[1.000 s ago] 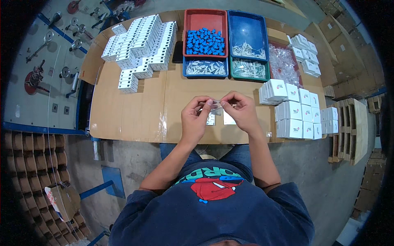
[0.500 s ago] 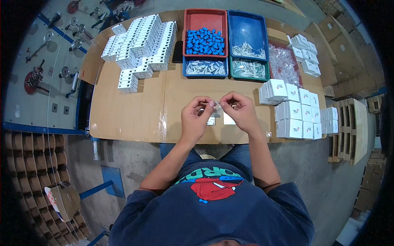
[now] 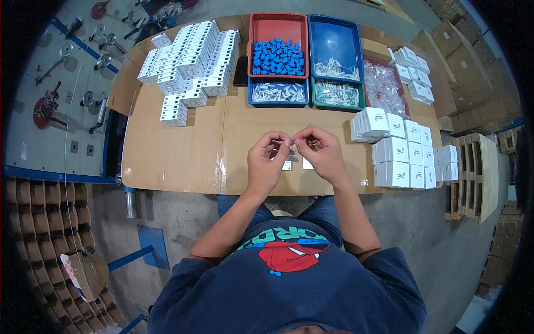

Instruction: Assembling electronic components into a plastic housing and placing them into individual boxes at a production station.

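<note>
My left hand (image 3: 263, 166) and my right hand (image 3: 327, 158) meet above the near middle of the cardboard-covered table. Thumbs and forefingers are pinched together, tips almost touching. Between them is what looks like a small clear plastic bag (image 3: 291, 141), mostly hidden by the fingers. Beneath the hands, a flat white piece (image 3: 287, 166) lies on the cardboard, and a second white piece (image 3: 307, 165) shows beside the right hand; both are partly covered.
Stacked white boxes (image 3: 189, 61) stand far left. A red tray (image 3: 278, 28) holds blue parts; blue trays (image 3: 334, 42) and a green tray (image 3: 364, 103) hold small pale parts. Clear plastic bags (image 3: 384, 92) fill another tray. White packs (image 3: 397, 150) stand to the right.
My right hand has shifted slightly left, closing the gap between the fingertips. Less of the clear plastic shows between the hands. My left hand stays nearly in place.
</note>
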{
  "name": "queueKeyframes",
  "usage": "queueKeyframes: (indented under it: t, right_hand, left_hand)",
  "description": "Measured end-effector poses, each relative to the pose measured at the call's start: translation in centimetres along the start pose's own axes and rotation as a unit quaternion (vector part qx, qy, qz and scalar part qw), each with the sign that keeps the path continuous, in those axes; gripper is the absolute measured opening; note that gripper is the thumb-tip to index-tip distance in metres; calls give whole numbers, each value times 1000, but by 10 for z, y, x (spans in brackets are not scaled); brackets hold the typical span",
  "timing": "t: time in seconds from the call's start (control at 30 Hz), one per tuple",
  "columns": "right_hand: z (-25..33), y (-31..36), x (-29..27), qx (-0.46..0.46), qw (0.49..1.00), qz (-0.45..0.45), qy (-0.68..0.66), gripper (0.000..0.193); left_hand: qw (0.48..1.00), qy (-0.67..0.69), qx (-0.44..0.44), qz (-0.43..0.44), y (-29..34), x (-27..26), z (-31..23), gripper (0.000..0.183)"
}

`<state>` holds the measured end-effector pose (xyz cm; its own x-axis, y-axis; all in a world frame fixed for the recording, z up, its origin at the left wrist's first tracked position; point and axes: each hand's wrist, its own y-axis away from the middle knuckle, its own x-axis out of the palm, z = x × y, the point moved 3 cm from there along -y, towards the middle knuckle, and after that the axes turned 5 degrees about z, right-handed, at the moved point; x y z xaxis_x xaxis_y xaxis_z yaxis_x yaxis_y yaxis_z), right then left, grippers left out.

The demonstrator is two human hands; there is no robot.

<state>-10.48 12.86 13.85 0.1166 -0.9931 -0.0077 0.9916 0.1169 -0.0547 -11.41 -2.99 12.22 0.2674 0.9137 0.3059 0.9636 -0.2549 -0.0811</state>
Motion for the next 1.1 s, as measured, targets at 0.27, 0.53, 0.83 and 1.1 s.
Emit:
queueKeyframes:
  t: [0.27,0.53,0.83,1.1]
  right_hand:
    - [0,-1,0,4,1000,4,23,6]
    - [3,0,2,-31,998,-40,32,6]
    - [-16,-7,-10,-33,998,-60,14,8]
    - [-77,-5,-18,54,996,38,56,20]
  left_hand:
    - [1000,1,-17,13,-2,0,-5,12]
    - [999,27,-21,21,-4,-3,4,17]
    - [994,23,-78,77,-19,-14,14,30]
    - [951,7,-257,171,-10,-70,80,33]
